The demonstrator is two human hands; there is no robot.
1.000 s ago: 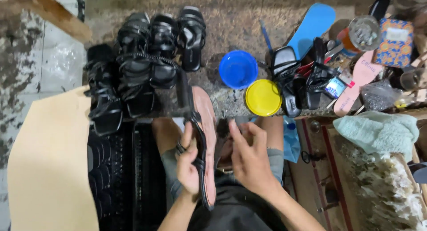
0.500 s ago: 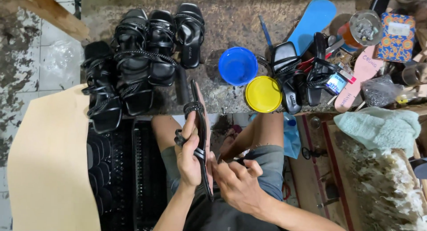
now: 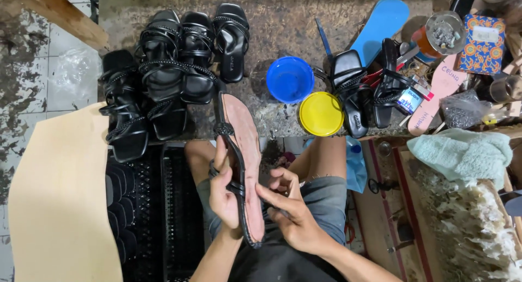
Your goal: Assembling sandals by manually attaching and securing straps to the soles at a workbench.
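Left hand (image 3: 225,192) is gripping a sandal (image 3: 242,162) over the lap, pink underside now tilting up where it was edge-on a moment ago; right hand (image 3: 291,214) is pinching its rim. Black braided straps are edging the sole. Far right on the bench (image 3: 272,21) a blue patterned box (image 3: 483,43) is lying beside a labelled tin (image 3: 409,100).

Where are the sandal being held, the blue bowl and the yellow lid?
sandal (image 3: 247,151), head view, on its pinkish sole
blue bowl (image 3: 290,79), head view, on its inside bottom
yellow lid (image 3: 321,113), head view, on its flat middle
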